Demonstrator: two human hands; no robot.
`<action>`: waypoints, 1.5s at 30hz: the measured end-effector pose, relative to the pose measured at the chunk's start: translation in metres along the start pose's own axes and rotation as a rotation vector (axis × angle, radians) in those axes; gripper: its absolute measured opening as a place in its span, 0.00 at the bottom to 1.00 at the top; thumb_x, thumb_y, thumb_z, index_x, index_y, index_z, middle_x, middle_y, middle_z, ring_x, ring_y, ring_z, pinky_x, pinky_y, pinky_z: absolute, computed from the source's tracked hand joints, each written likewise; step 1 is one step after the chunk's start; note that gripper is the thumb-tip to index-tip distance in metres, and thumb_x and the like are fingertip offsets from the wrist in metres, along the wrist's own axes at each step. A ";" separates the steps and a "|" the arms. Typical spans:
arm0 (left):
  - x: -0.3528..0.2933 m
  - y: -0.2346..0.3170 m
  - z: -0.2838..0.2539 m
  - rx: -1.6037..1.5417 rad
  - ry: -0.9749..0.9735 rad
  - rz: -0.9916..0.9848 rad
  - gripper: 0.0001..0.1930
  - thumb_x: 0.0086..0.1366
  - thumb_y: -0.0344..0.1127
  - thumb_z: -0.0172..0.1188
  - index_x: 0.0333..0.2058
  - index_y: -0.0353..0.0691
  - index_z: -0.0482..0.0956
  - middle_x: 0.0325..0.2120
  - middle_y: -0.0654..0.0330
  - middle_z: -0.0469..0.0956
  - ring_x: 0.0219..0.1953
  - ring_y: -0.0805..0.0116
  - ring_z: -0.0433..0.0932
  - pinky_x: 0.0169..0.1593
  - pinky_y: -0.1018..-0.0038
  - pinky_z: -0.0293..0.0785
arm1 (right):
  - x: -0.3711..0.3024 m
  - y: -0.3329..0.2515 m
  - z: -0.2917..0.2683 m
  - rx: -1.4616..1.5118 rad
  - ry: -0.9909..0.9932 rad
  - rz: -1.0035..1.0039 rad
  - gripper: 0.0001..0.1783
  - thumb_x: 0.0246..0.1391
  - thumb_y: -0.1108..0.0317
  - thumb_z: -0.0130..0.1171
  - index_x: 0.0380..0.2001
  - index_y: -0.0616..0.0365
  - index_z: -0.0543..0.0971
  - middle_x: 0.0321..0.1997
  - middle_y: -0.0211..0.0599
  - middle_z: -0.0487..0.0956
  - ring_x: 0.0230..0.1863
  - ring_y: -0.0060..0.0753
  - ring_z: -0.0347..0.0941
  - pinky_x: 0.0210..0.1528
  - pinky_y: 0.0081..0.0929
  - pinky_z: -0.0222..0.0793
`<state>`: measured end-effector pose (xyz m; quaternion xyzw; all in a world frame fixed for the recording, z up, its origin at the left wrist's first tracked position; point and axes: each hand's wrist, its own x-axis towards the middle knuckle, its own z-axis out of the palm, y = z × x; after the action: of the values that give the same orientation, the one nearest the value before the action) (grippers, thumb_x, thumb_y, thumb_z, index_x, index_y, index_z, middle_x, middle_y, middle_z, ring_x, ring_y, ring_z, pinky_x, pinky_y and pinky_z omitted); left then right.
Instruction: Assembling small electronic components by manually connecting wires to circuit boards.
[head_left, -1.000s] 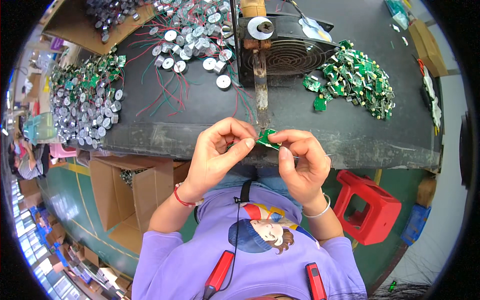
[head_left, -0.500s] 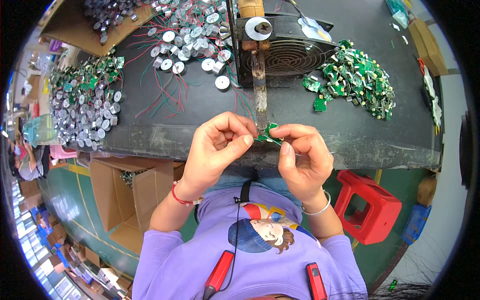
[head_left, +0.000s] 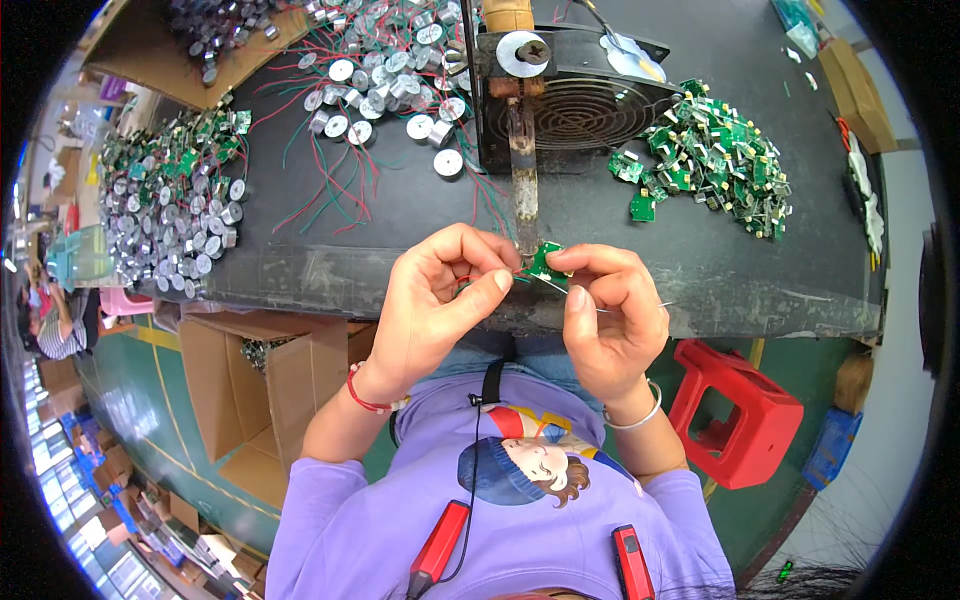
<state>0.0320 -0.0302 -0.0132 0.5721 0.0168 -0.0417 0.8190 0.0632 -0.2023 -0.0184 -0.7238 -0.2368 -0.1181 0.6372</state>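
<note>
My left hand [head_left: 442, 295] pinches thin red and green wires [head_left: 518, 272] between thumb and fingertips, just left of a small green circuit board [head_left: 543, 263]. With bent fingers my right hand [head_left: 615, 315] grips that board by its right edge. A thin silvery wire [head_left: 551, 286], which looks like solder, also runs through the right fingers toward the board. Directly above, a fixed soldering iron [head_left: 524, 185] points down, its tip right at the board's upper left edge. Whether the wires touch the board, I cannot make out.
A black fan [head_left: 580, 115] stands behind the iron. Round metal motors with wires [head_left: 395, 75] lie at the back left, motors joined to boards [head_left: 190, 210] at far left, and loose green boards [head_left: 725, 155] at right. A cardboard box [head_left: 260, 390] and red stool [head_left: 735, 415] flank me.
The circuit board has turned and lifted slightly in my right fingers, so more of its green face shows. Both hands stay nearly in place.
</note>
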 end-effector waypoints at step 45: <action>-0.008 -0.013 0.010 -0.031 0.111 0.104 0.03 0.62 0.22 0.58 0.34 0.32 0.73 0.38 0.57 0.75 0.35 0.80 0.73 0.39 0.83 0.70 | -0.007 0.001 0.001 -0.114 0.003 -0.106 0.09 0.41 0.82 0.63 0.21 0.62 0.73 0.33 0.43 0.79 0.31 0.33 0.76 0.31 0.24 0.73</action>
<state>0.0228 -0.0440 -0.0210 0.5609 0.0330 0.0329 0.8266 0.0572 -0.2032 -0.0229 -0.7451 -0.2669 -0.1662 0.5882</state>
